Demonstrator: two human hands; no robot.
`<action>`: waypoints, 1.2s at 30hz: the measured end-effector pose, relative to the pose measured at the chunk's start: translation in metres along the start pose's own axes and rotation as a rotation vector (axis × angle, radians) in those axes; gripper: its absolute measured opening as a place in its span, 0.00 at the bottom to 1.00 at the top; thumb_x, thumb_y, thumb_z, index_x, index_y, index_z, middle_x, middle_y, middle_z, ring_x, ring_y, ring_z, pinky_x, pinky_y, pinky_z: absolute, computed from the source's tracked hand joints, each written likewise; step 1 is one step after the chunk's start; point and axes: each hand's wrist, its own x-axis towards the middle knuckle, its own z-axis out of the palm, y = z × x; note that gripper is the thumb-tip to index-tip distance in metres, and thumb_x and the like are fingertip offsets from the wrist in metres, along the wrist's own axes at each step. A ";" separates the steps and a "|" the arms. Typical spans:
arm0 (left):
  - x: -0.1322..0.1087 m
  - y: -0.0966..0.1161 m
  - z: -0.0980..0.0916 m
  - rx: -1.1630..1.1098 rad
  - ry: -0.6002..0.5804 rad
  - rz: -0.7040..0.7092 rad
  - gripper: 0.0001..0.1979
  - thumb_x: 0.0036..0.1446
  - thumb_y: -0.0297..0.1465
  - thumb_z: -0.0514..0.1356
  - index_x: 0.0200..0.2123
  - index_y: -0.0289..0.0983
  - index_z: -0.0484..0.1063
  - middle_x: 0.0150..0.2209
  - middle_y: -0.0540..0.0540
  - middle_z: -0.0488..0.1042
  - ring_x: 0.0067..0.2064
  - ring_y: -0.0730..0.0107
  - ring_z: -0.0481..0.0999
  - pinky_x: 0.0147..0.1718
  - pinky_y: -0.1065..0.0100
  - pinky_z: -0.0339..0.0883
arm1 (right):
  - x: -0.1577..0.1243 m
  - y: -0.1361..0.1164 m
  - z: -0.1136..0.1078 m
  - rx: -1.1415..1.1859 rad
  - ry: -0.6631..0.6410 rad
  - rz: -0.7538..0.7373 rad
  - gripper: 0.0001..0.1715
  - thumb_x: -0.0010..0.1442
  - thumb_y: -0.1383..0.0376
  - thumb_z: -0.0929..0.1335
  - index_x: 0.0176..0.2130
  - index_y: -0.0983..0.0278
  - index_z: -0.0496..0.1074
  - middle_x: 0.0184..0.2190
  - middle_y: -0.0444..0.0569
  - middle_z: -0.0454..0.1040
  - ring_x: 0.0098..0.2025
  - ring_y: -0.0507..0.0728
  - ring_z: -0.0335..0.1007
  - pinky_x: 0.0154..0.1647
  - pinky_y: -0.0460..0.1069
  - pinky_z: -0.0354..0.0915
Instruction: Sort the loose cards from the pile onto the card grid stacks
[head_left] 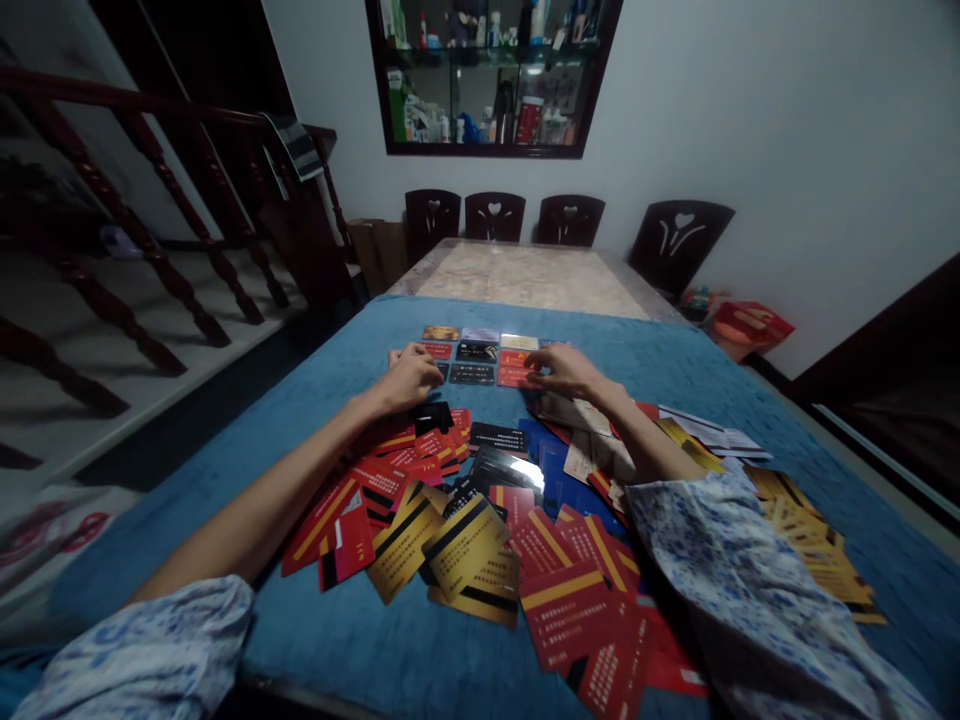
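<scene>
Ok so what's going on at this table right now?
The person's left hand is at the left end of neat rows of cards on a blue tablecloth. The right hand has its fingertips at a red card in the nearest row; whether either hand grips a card is hard to tell. Closer in, gold cards, striped red cards and others lie loosely spread and overlapping.

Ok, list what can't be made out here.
In the head view:
- Dark card: partly hidden by the left hand.
- Right hand: grip on the red card unclear, blurred.
- Gold cards: print too small.
- Bottles: labels too small, dim.
- White bag: cut off by the left edge.
</scene>
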 end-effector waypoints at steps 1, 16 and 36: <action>-0.006 -0.002 -0.001 0.001 -0.009 -0.008 0.13 0.59 0.30 0.57 0.38 0.41 0.83 0.48 0.42 0.80 0.59 0.50 0.61 0.54 0.48 0.50 | 0.000 -0.004 -0.002 -0.005 0.010 -0.017 0.18 0.61 0.62 0.68 0.49 0.62 0.80 0.45 0.53 0.81 0.46 0.61 0.74 0.40 0.49 0.63; -0.059 -0.021 -0.014 -0.056 -0.067 -0.019 0.17 0.53 0.22 0.57 0.38 0.43 0.82 0.44 0.48 0.83 0.64 0.53 0.62 0.64 0.46 0.52 | 0.014 -0.096 0.023 0.204 0.100 -0.605 0.14 0.62 0.69 0.68 0.47 0.63 0.79 0.49 0.55 0.77 0.48 0.61 0.68 0.53 0.57 0.61; -0.065 -0.020 -0.007 -0.019 -0.183 0.019 0.31 0.44 0.17 0.51 0.47 0.43 0.81 0.55 0.48 0.79 0.64 0.53 0.65 0.62 0.42 0.57 | 0.012 -0.117 0.048 0.196 0.057 -0.622 0.21 0.68 0.58 0.65 0.54 0.64 0.77 0.56 0.54 0.76 0.51 0.62 0.63 0.55 0.59 0.61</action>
